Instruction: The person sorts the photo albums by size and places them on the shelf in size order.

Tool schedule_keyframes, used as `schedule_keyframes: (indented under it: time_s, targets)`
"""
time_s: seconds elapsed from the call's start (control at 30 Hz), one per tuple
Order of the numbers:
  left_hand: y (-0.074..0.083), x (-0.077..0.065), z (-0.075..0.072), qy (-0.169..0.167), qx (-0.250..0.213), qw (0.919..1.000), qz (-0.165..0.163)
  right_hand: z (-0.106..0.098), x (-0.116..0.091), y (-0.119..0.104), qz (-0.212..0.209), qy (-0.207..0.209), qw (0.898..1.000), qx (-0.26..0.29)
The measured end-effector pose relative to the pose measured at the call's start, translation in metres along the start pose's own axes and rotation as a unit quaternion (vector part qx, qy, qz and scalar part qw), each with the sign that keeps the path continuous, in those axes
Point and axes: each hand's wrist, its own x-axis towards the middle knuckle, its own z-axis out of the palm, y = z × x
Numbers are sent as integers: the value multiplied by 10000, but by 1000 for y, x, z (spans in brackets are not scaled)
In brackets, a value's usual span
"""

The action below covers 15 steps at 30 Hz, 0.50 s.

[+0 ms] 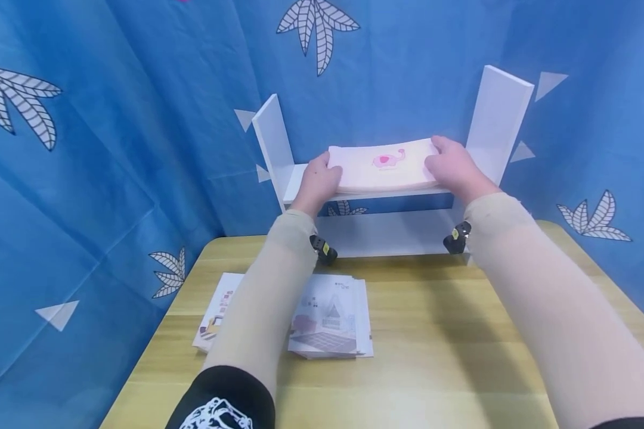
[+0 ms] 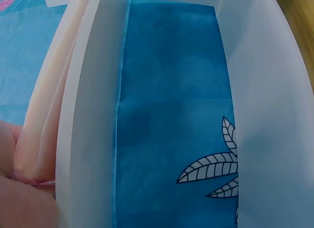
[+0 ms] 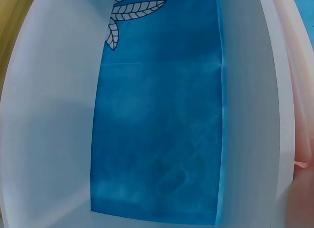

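Observation:
A pale pink folded cloth (image 1: 356, 170) with a pink elephant print lies flat at the upper board of a white shelf (image 1: 299, 173). My left hand (image 1: 319, 179) grips its left end, thumb over the top. At the right end my right hand (image 1: 453, 167) holds it the same way, fingers partly hidden. Layered edges of the cloth (image 2: 49, 115) show beside the board's front edge in the left wrist view, with part of the left hand (image 2: 27, 203) at the end. The right wrist view shows part of the right hand (image 3: 301, 203) by the cloth's other end.
White side panels (image 1: 501, 119) rise at both ends of the shelf, with a lower board (image 1: 386, 232) beneath. Stacked printed booklets (image 1: 327, 319) and another printed stack (image 1: 214, 322) lie left on the wooden table (image 1: 434, 369). A blue curtain (image 1: 193, 119) hangs behind.

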Motion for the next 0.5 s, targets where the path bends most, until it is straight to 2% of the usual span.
schedule_keyframes:
  time_s: [0.23,0.5]
  targets:
    - [0,-2,-4,-29,307,9995,8,7,2,-5,-81,121,9997,-173]
    - [-3,-4,1,-23,601,9980,191,13,3,-7,-260,0,9948,-982]
